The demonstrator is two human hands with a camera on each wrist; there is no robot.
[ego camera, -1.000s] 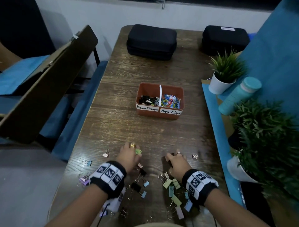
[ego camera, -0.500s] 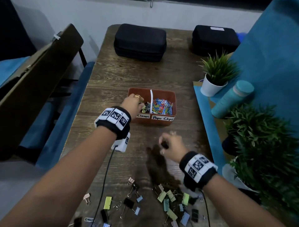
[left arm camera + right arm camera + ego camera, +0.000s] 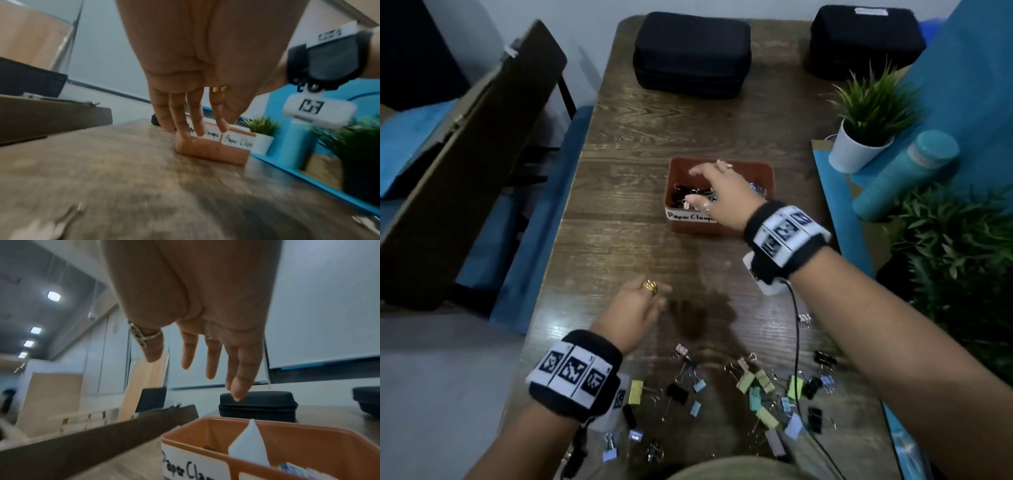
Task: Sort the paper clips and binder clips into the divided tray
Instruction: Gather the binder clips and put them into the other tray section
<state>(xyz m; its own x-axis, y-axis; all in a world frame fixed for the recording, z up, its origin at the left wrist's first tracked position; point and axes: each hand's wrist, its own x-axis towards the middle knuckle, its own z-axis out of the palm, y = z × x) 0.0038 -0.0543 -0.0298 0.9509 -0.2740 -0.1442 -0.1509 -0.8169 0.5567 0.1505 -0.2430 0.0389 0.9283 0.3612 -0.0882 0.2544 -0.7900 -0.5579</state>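
The orange divided tray [image 3: 722, 229] stands mid-table, labelled "Paper Clamps" on its left half. Black binder clips [image 3: 686, 197] fill the left compartment; coloured paper clips [image 3: 758, 188] show in the right one. My right hand [image 3: 698, 185] hovers over the left compartment with its fingers spread; in the right wrist view this hand [image 3: 195, 363] holds nothing above the tray [image 3: 287, 426]. My left hand [image 3: 650, 305] is low over the table between tray and pile, its fingers [image 3: 185, 123] straight and empty. Several loose binder clips [image 3: 756, 390] lie near the front edge.
Two black cases [image 3: 691, 54] [image 3: 866, 37] sit at the far end. A small potted plant [image 3: 859, 137], a teal bottle [image 3: 907, 174] and a large plant [image 3: 962, 260] line the right side. A chair [image 3: 465, 164] stands left. A cable [image 3: 796, 342] hangs from my right wrist.
My left hand has drawn back from the tray toward the pile. My right hand, which carried a dark clip mid-table, has reached over the left compartment and now holds nothing.
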